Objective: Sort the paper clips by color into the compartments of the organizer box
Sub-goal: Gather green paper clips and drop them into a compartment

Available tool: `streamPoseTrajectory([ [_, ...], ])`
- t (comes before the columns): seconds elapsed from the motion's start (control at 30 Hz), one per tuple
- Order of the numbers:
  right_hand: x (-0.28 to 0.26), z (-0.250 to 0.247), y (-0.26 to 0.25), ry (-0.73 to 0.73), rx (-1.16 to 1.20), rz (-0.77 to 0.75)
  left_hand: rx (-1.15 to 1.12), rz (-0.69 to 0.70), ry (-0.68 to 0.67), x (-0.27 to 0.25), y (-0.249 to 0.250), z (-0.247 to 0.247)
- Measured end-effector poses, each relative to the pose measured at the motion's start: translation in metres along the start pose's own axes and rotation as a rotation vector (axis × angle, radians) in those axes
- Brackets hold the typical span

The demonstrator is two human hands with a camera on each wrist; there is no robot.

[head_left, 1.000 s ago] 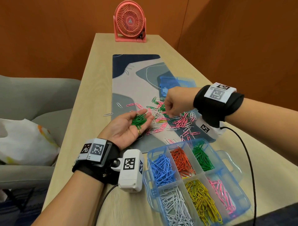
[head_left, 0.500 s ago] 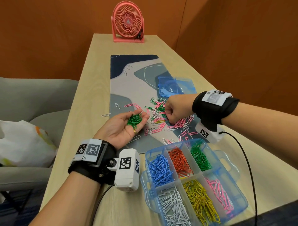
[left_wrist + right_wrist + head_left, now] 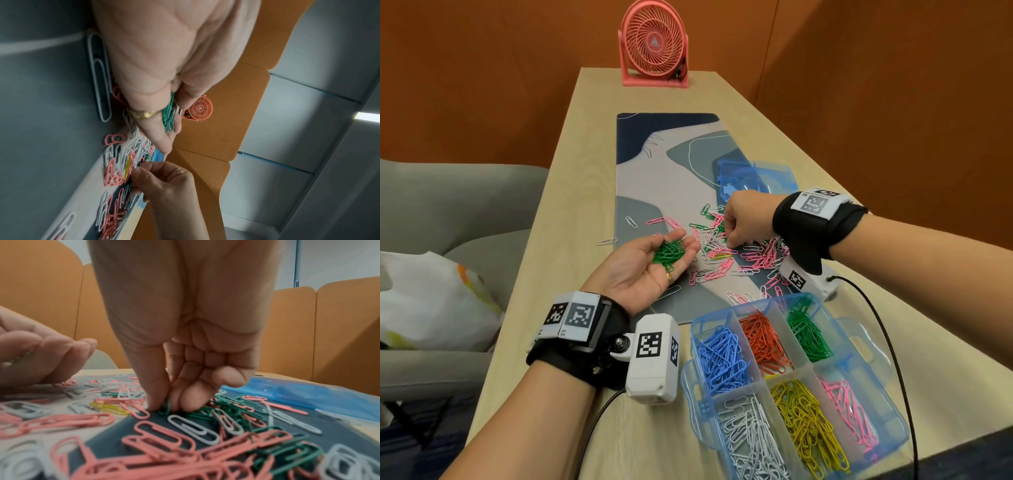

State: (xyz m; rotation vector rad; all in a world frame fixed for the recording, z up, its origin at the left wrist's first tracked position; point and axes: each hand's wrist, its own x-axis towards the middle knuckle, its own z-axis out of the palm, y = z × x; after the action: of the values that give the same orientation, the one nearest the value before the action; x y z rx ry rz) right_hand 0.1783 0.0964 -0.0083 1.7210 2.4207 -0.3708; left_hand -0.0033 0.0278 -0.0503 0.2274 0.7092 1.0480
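Bare table left of mat; organizer box blocks near-right

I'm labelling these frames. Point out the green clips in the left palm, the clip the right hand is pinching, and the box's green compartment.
green clips in palm point(image 3: 669, 251), head view, middle of the bundle.
pinched green clip point(image 3: 167, 404), right wrist view, loop between thumb and finger.
green compartment point(image 3: 808, 334), head view, clips inside.
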Motion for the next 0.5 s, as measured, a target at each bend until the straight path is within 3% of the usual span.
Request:
streamPoseTrajectory([
  [0.27,-0.004,0.001,0.001,-0.048,-0.025,-0.022,0.013,-0.007,-0.010,0.000,0.000,0.000],
  [0.5,-0.007,-0.021,-0.009,0.067,0.134,-0.113,0.063,-0.012,-0.001,0.001,-0.001,0.000],
])
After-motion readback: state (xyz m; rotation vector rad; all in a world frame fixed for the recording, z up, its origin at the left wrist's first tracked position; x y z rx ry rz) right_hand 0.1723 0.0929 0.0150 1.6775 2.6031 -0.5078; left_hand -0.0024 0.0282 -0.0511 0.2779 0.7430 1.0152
